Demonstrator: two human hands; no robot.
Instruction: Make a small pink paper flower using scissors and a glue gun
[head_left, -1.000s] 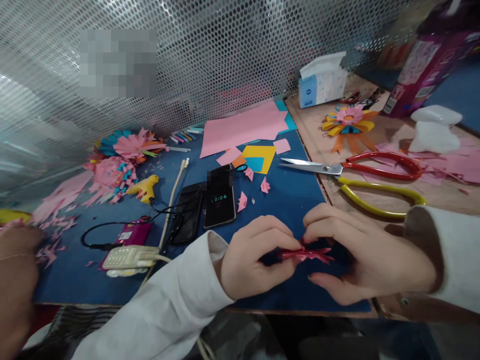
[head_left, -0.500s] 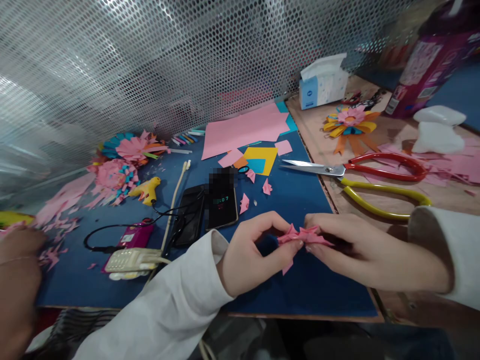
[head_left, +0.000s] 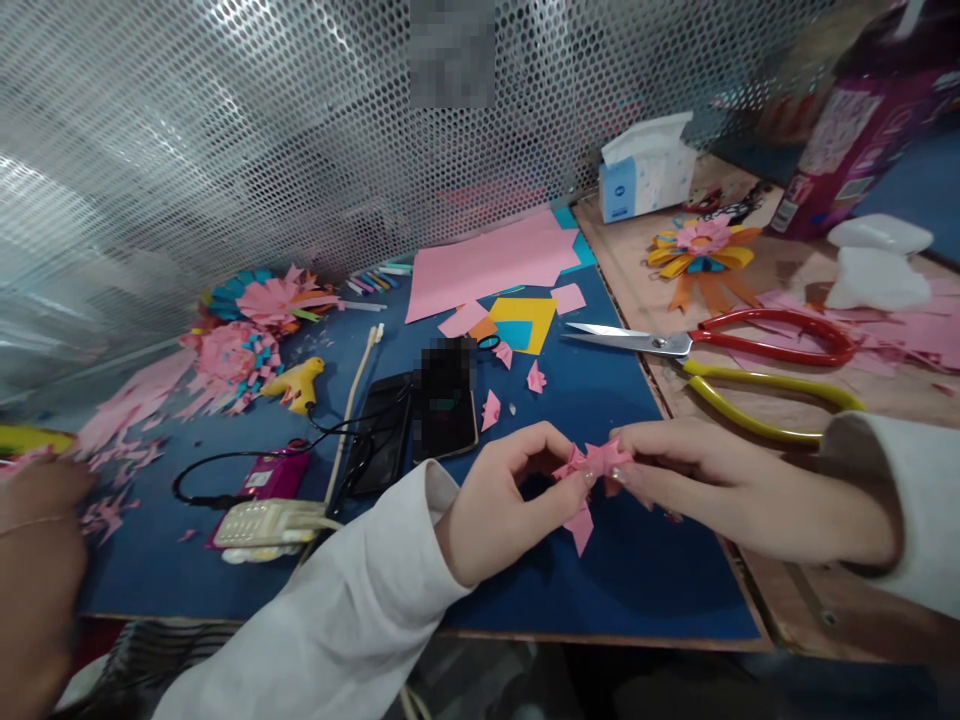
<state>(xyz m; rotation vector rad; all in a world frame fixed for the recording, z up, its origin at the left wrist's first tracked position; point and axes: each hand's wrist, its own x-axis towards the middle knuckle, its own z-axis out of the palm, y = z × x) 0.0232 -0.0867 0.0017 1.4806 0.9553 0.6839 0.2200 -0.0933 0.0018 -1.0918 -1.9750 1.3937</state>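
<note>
As left grip [head_left: 510, 510] and right grip [head_left: 731, 490] pinch it, folded pink paper [head_left: 601, 459], spiky, flap [head_left: 580, 529] hanging.

The folded paper [head_left: 602, 460] is pink, the tissue box [head_left: 651, 180] blue-and-white

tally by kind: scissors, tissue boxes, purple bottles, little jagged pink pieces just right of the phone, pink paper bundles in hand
Scissors: 1
Tissue box: 1
Purple bottle: 1
Jagged pink pieces: 3
Held pink bundle: 1
Total: 7

2 off-white sleeves [head_left: 341, 595], loose cuffs [head_left: 433, 545]
</note>
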